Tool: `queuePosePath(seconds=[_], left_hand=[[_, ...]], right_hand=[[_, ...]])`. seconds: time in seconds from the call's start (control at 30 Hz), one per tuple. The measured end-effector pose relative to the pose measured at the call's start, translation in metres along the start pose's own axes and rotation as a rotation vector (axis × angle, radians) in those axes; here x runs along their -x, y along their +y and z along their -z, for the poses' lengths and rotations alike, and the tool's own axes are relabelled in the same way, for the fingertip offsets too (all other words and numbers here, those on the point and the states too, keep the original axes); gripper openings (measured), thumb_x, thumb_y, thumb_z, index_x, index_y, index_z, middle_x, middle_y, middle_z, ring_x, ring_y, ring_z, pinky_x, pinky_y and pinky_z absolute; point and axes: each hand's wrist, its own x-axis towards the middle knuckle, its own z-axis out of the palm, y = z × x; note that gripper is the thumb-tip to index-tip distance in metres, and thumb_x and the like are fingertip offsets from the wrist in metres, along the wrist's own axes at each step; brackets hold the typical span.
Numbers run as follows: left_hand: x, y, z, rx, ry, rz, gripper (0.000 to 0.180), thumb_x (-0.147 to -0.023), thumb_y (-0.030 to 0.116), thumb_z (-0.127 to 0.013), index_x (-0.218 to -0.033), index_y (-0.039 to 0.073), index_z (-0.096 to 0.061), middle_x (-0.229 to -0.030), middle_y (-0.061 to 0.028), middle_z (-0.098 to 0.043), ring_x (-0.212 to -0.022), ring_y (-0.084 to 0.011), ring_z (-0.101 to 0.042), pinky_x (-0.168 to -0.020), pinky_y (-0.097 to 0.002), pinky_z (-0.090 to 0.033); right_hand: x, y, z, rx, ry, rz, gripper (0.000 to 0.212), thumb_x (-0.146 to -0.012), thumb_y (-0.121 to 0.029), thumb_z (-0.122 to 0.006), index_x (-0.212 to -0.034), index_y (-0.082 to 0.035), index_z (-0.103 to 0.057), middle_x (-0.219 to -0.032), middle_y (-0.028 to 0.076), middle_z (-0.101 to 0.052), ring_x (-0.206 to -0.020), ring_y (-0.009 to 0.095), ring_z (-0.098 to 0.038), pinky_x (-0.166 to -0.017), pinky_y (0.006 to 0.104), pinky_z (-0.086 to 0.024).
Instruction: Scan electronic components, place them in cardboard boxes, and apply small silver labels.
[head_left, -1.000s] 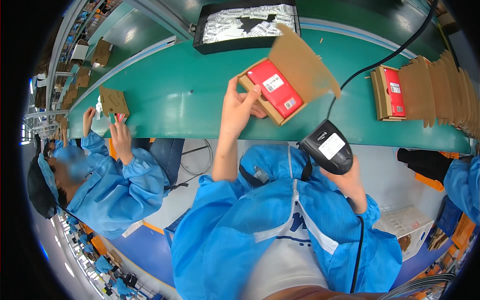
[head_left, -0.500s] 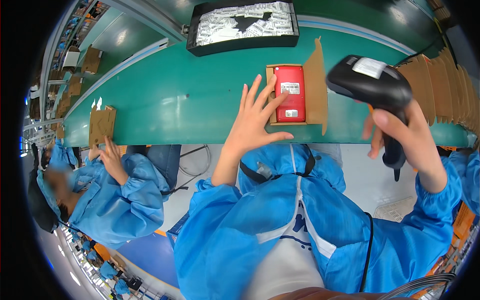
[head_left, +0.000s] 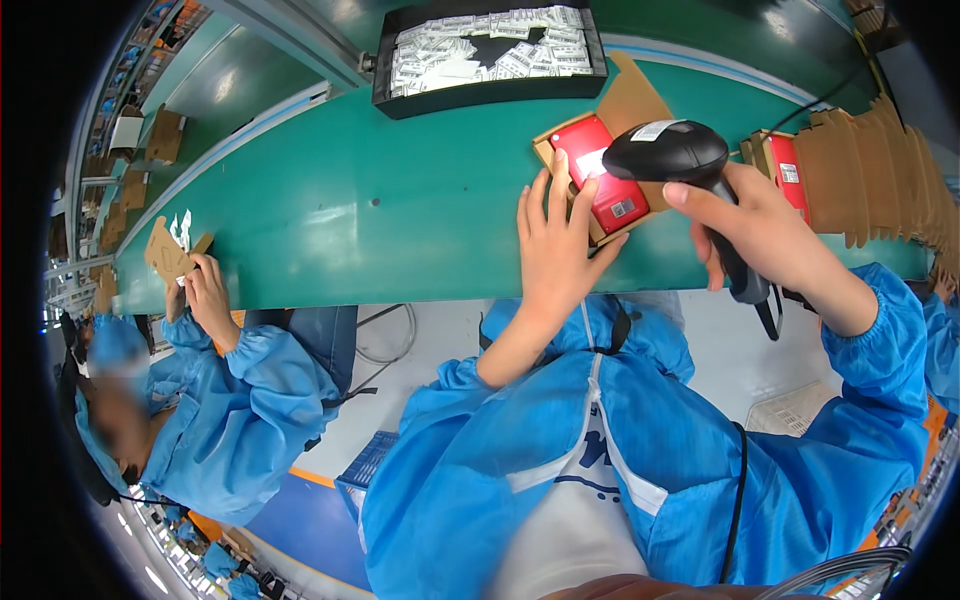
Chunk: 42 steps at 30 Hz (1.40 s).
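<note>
A flat red device (head_left: pixel 612 207) with white labels lies in an open cardboard box (head_left: pixel 632 92), its flap raised at the far side. My left hand (head_left: pixel 552 245) lies along the box's left and near edges, fingers stretched out and touching it. In my right hand (head_left: pixel 775 225) is a black barcode scanner (head_left: pixel 665 152), gripped by its handle. The scanner's head hangs over the right part of the device and hides some of it. A bright glow falls on the upper label, beside the scanner's nose.
On the green table (head_left: pixel 330 215), a black tray (head_left: pixel 480 101) of printed labels stands at the back. At right, another red item (head_left: pixel 783 168) in cardboard lies beside a row of cardboard boxes (head_left: pixel 860 175). A co-worker (head_left: pixel 250 400) at left handles a small cardboard box (head_left: pixel 166 252).
The scanner has moved left and over the device, where a glow now shows. The box has turned anticlockwise, and my left hand has shifted right. The co-worker's box is now opened out.
</note>
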Motion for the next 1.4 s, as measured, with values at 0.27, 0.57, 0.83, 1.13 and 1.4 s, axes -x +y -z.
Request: queuePosePath(seconds=[0.27,0.57,0.83,1.13,1.4], left_hand=[[0.001,-0.001,0.001,0.006,0.0,-0.001,0.063,-0.066,0.029,-0.073,-0.119,0.01,-0.045,-0.14,-0.0199,-0.025,-0.122,-0.04,-0.032,-0.099,-0.0518,-0.026],[0.001,0.002,0.0,-0.001,-0.001,0.0,0.061,-0.067,0.029,-0.073,-0.119,0.009,-0.048,-0.142,-0.0187,-0.024,-0.123,-0.0397,-0.031,-0.1,-0.0519,-0.026],[0.003,-0.004,0.013,0.101,-0.043,0.003,0.067,-0.065,0.031,-0.074,-0.122,0.008,-0.046,-0.142,-0.017,-0.025,-0.125,-0.0386,-0.03,-0.101,-0.049,-0.025],[-0.206,-0.109,0.057,-0.171,-0.356,0.146,0.043,-0.074,0.04,-0.065,-0.093,0.001,-0.059,-0.087,-0.0143,-0.063,-0.082,-0.0284,-0.059,-0.07,-0.034,-0.046],[-0.222,-0.15,0.029,-0.089,-0.593,0.157,0.029,-0.07,0.028,-0.072,-0.076,0.002,-0.058,-0.071,-0.0081,-0.061,-0.061,-0.0157,-0.057,-0.057,-0.0292,-0.045]], right_hand=[[0.011,0.003,-0.001,0.005,-0.002,-0.054,0.045,-0.086,-0.037,-0.056,-0.095,0.006,-0.051,-0.056,0.006,-0.053,-0.042,0.013,-0.056,-0.04,0.0228,-0.044],[0.03,0.009,0.0,-0.045,0.017,-0.004,0.041,-0.086,-0.036,-0.057,-0.091,0.004,-0.051,-0.056,0.005,-0.052,-0.043,0.013,-0.056,-0.041,0.0229,-0.043],[0.059,0.005,-0.009,-0.173,-0.026,0.128,0.032,-0.079,-0.016,-0.066,-0.103,0.001,-0.053,-0.068,0.004,-0.057,-0.047,0.007,-0.051,-0.041,0.02,-0.04],[0.035,0.138,-0.06,0.01,0.085,0.502,0.052,-0.061,-0.011,-0.077,-0.106,0.003,-0.055,-0.09,0.015,-0.065,-0.082,0.027,-0.065,-0.074,0.0317,-0.049],[0.034,0.154,-0.04,-0.553,-0.004,0.309,0.028,-0.068,0.003,-0.067,-0.095,0.005,-0.057,-0.075,0.009,-0.063,-0.063,0.01,-0.06,-0.052,0.0218,-0.049]])
